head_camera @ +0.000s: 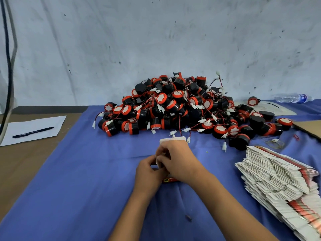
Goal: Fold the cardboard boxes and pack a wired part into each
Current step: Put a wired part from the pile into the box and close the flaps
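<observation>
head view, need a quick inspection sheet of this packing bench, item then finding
surface: blue cloth over a brown table.
job's things: a white box with a red side, held between both hands; a pile of red-and-black wired parts behind it; a stack of flat unfolded boxes on the right.
clutter: paper sheet with a black pen on the left; water bottle lying far right; rubber bands near the stack.
grippers: left hand and right hand both grip the box, fingers curled on its flaps.
cables: dark cables hanging at the left edge.
surroundings: scuffed pale wall behind the bench.
</observation>
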A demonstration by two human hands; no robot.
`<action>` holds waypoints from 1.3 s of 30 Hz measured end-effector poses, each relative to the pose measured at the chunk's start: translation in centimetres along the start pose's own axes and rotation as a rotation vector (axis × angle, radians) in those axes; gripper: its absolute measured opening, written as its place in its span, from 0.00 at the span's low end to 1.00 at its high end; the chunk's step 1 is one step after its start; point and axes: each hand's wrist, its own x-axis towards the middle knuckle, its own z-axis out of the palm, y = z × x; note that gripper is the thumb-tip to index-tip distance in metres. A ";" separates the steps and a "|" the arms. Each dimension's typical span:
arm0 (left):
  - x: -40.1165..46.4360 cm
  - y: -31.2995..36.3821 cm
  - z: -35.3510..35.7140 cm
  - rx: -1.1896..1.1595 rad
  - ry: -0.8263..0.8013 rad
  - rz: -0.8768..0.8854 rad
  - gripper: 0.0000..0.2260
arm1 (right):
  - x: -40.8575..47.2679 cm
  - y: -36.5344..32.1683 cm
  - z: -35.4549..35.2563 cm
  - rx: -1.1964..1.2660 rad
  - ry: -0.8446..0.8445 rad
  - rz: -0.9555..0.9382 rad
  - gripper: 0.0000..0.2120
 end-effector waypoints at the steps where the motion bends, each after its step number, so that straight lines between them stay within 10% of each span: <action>1: 0.0 -0.1 0.0 -0.015 0.003 -0.004 0.02 | -0.1 0.4 0.1 0.033 -0.020 -0.018 0.13; 10: -0.2 -0.5 -1.3 -0.027 -0.236 0.025 0.12 | -0.8 2.1 0.9 -0.014 0.126 -0.020 0.07; 23: -0.2 -0.8 -1.4 0.076 -0.147 0.086 0.21 | -3.4 3.9 1.4 -0.249 -0.075 -0.240 0.18; 26: -0.1 -1.0 -1.6 0.030 -0.152 0.039 0.19 | -4.1 4.0 1.0 -0.112 0.334 -0.370 0.11; 29: 0.1 -1.3 -2.0 0.048 -0.187 0.001 0.22 | -4.0 5.3 1.1 0.135 0.780 -0.043 0.08; 33: 0.2 -1.5 -2.8 -0.129 -0.333 -0.046 0.22 | -3.8 7.3 2.5 0.414 0.236 0.344 0.07; 36: 0.3 -1.5 -2.6 -0.383 -0.272 -0.202 0.15 | -4.1 7.3 2.8 0.504 0.191 0.251 0.09; 39: 0.2 -1.2 -1.1 -0.161 -0.097 -0.098 0.08 | -4.4 7.3 2.7 0.525 0.206 0.134 0.13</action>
